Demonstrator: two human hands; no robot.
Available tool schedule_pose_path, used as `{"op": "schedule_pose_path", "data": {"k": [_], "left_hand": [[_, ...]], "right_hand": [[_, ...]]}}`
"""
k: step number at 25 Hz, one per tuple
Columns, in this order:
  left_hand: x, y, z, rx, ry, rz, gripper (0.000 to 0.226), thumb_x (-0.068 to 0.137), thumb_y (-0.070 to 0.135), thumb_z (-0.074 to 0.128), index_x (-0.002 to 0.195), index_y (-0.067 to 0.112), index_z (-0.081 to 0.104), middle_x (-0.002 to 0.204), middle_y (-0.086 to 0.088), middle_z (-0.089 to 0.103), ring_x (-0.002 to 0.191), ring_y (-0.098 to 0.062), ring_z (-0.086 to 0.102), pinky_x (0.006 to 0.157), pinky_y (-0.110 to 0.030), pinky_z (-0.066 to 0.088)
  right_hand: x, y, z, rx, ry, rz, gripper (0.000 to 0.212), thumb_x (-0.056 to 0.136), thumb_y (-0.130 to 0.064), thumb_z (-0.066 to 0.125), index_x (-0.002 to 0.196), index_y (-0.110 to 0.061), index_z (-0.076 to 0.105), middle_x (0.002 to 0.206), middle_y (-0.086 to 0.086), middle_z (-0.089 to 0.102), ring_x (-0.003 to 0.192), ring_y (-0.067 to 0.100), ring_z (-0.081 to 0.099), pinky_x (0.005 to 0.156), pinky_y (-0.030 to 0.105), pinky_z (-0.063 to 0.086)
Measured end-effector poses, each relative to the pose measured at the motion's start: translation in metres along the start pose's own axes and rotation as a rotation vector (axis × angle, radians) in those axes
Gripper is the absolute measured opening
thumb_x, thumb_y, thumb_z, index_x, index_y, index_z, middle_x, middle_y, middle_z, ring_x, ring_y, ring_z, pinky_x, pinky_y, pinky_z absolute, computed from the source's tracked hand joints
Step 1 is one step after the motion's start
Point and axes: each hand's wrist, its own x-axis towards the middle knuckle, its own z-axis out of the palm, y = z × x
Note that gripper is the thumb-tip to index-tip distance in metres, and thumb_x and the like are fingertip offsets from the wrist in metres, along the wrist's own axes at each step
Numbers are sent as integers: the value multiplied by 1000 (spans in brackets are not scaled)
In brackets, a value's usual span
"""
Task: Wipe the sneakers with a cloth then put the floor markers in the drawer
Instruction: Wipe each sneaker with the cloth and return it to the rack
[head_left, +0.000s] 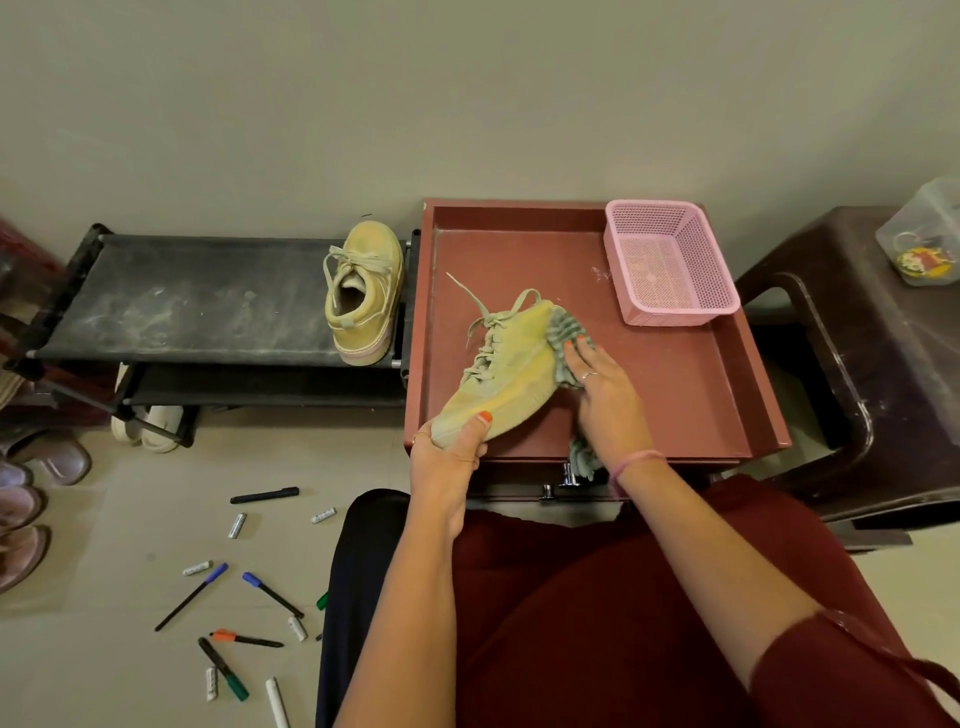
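Head view: pink basket (670, 265) and sneaker (504, 374) atop red cabinet (675, 410).

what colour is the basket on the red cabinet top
Pink, a mesh plastic basket; it shows clearly in the head view, the only view.

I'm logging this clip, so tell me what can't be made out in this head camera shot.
- Cloth: mostly hidden by the right hand and the held sneaker.
- Drawer front: covered by arms and lap.
- White marker: cut by the bottom edge.
- Green marker: behind the knee.
- Container: cut by the right edge.
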Motion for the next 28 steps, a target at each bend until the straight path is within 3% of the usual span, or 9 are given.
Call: {"op": "schedule_pose_path", "data": {"k": [4,9,12,14,16,17,22,25,28], "left_hand": [[-2,5,4,-108,16,-82,28,91,18,64,116,6,62,86,-3,66,53,-2,49,45,-11,41],[-4,5,4,-85,-19,-91,23,89,20,65,108,8,69,96,-8,74,84,-16,69,75,-28,55],[-5,6,6,-80,18,-105,19,90,19,64,106,8,65,82,-2,69,60,-6,58,56,-16,49],[-5,7,7,-96,40,-119,21,90,15,65,109,7,62,84,-1,67,53,-2,51,47,-12,44],[-6,8,7,-117,47,-133,23,90,14,65,111,7,60,90,-4,67,53,-2,50,45,-10,43],[-7,10,8,-133,46,-143,21,90,14,64,110,7,61,91,-4,66,53,-2,50,44,-10,42],[-3,12,9,-200,76,-172,7,93,15,61,97,10,61,89,-5,64,57,-4,46,40,-9,39],[0,8,8,-110,67,-129,8,92,19,62,95,11,63,76,-1,63,52,-4,48,42,-11,41],[3,3,6,-64,28,-67,19,89,18,65,104,7,67,86,-9,69,68,-13,60,64,-24,49]], "right_hand": [[-29,-53,7,157,-40,1,64,87,14,39,146,-10,29,156,8,20,145,25,15,116,23,5],[-84,-68,21,110,-6,-268,57,79,11,44,135,0,46,143,19,42,132,41,39,108,46,29],[-61,-56,13,-89,37,-323,55,81,5,41,135,-1,47,141,18,46,129,38,44,106,48,37],[-31,-42,5,-167,17,-248,64,81,13,47,143,-2,35,148,18,35,137,36,32,115,42,22],[0,-24,-5,-188,-26,-118,67,89,11,39,149,-9,18,157,10,18,145,28,14,115,28,1],[12,-18,-8,-166,-58,-56,67,90,10,37,150,-12,16,158,6,16,146,25,10,115,26,0],[11,-39,2,6,-47,34,66,88,13,37,147,-17,28,156,4,20,145,22,14,116,26,8],[-30,-64,3,99,-51,-138,61,90,11,39,144,-17,34,156,5,22,145,22,14,117,28,7],[-55,-63,4,101,-36,-253,55,80,14,46,130,-6,54,142,16,45,132,37,40,109,44,31]]}}
